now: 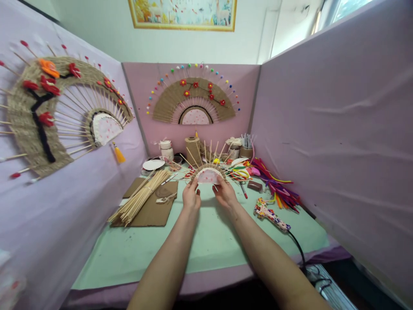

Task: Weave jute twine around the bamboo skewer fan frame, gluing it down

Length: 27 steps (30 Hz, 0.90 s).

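Above the middle of the green-covered table (142,258) I hold a small half-round fan (208,176) upright. Its centre is pale pink with darker spots, edged by a woven twine band, and thin wooden sticks radiate from the band. My left hand (191,196) grips the fan's lower left corner between thumb and fingers. At the lower right corner, my right hand (226,193) pinches it the same way. Both hands are closed on the fan's edges, and some fingertips are hidden behind it.
Left lies a bundle of wooden sticks (143,196) on cardboard (161,217). A floral glue gun (271,215) with a black cable and colourful pipe cleaners (280,189) lie right. Behind are a twine spool (192,150) and white jar (166,150). Finished fans (164,103) hang on partitions.
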Motion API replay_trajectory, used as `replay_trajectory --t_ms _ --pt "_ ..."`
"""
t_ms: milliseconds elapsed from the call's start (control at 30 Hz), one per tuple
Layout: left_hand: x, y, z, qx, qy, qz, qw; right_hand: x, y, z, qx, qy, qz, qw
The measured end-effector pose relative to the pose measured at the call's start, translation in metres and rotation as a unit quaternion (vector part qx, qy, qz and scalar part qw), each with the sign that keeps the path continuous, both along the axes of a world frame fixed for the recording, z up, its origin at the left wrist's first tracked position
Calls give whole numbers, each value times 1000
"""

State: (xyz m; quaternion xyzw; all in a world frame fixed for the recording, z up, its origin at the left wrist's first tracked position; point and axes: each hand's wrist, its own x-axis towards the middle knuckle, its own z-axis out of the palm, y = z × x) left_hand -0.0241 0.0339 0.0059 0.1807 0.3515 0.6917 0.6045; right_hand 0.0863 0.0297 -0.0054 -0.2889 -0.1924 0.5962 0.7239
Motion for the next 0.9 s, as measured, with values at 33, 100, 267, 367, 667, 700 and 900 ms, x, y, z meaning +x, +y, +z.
replay_trajectory --t_ms 33,100,267,367,667,700,900 --pt "0 0 -1 0 3 -1 1000 1 0 0 2 -4 0 1000" --pt "0 1 -2 -5 7 -6 1000 2 0 1 5 -9 -4 1000" --pt "1 1 -3 -29 -5 -30 999 6 4 -2 4 -13 -24 1000" --pt "1 1 -1 -43 -30 -31 998 9 5 -3 1 -13 -27 1000" --pt "-2 5 -7 -19 -22 -35 999 11 6 -5 3 -21 -13 1000" --pt "-2 5 -6 -17 -24 -38 999 12 6 -4 4 -23 -11 1000" --pt "1 -8 5 33 -89 -130 987 14 5 -3 6 -31 -7 999"
